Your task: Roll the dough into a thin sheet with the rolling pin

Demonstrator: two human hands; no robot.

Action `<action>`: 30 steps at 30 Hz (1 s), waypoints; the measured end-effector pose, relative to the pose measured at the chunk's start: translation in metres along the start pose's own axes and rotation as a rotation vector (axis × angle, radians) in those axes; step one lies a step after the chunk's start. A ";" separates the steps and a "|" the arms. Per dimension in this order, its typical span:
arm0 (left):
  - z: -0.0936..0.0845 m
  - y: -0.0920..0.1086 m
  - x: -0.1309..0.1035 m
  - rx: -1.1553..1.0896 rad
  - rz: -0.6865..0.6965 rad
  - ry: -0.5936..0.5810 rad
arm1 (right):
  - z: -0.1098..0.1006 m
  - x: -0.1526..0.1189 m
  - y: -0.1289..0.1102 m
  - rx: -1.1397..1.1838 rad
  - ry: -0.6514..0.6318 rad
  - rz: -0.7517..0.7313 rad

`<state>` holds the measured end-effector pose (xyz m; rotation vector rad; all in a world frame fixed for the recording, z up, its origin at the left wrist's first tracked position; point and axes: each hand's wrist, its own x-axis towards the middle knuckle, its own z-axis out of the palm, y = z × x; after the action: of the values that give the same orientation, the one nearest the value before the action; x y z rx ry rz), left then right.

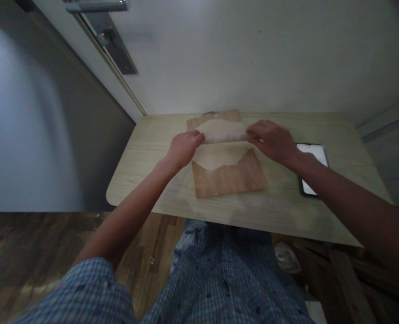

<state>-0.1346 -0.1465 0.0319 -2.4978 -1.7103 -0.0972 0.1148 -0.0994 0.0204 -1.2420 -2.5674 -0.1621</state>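
A pale, thin sheet of dough (219, 155) with an uneven edge lies flat over a wooden board (231, 181). Across the sheet lies a light-coloured rolling pin (225, 136), slightly blurred. My left hand (185, 146) has its fingers closed round the pin's left end. At the opposite end, my right hand (271, 140) grips the pin between thumb and fingers. Both ends of the pin are hidden inside the hands.
The board rests on a light wood-grain table (145, 166) against a white door. A phone (312, 167) with a lit screen lies under my right forearm. A metal door handle (96, 6) juts out at upper left. A white bag (287, 257) sits below the table.
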 end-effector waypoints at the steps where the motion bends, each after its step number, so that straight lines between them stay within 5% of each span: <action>1: 0.008 0.000 0.001 -0.011 0.001 -0.014 | 0.008 -0.002 0.004 0.034 -0.022 0.004; 4: 0.020 -0.004 0.001 -0.066 -0.002 0.001 | 0.024 -0.006 0.015 0.111 -0.015 0.008; 8: 0.005 -0.010 0.014 -0.140 -0.012 -0.012 | 0.022 0.009 0.022 0.144 -0.060 -0.080; 11: -0.002 -0.002 0.042 -0.180 -0.111 0.093 | 0.022 0.033 0.010 0.093 -0.014 0.066; 15: 0.019 0.028 0.074 -0.204 -0.218 0.103 | 0.036 0.054 -0.023 0.096 -0.003 0.179; 19: 0.044 0.045 0.082 -0.233 -0.268 0.117 | 0.047 0.059 -0.039 0.048 -0.050 0.261; 30: 0.051 0.027 0.113 -0.264 -0.313 0.086 | 0.057 0.087 -0.021 0.072 -0.069 0.239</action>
<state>-0.0694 -0.0451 -0.0066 -2.3246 -2.1602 -0.4786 0.0350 -0.0345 -0.0073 -1.5365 -2.4307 0.0228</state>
